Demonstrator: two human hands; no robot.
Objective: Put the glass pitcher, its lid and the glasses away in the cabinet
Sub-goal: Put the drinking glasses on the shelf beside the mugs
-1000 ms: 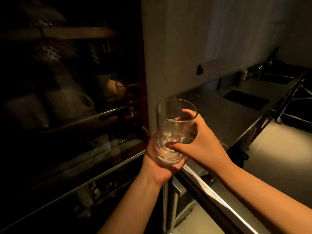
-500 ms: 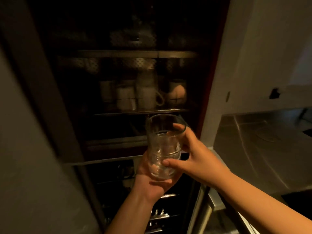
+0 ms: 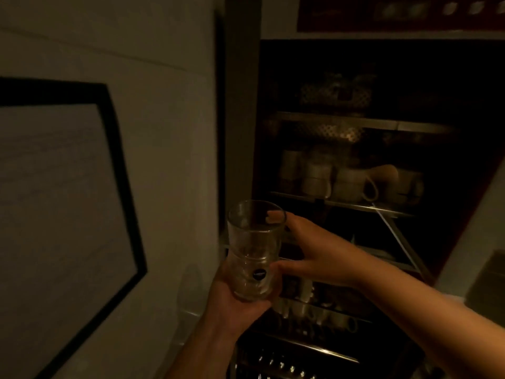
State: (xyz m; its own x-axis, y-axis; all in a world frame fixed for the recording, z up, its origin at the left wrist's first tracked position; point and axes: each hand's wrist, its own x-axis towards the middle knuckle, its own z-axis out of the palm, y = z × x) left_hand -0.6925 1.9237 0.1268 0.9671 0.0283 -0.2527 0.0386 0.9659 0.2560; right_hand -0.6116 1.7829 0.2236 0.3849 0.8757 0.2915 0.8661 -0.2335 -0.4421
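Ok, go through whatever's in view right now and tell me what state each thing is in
stacked glasses: upright, nested, held in front of the cabinet
left hand: grips the lower glass
right hand: pinches the upper glass, fingertip inside its rim
cabinet: open, dim
mugs: on a cabinet shelf

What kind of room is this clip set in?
Most likely a dim home kitchen. An open cabinet holds shelves of pale mugs, a lower rack holds more crockery, and both hands carry stacked glasses.
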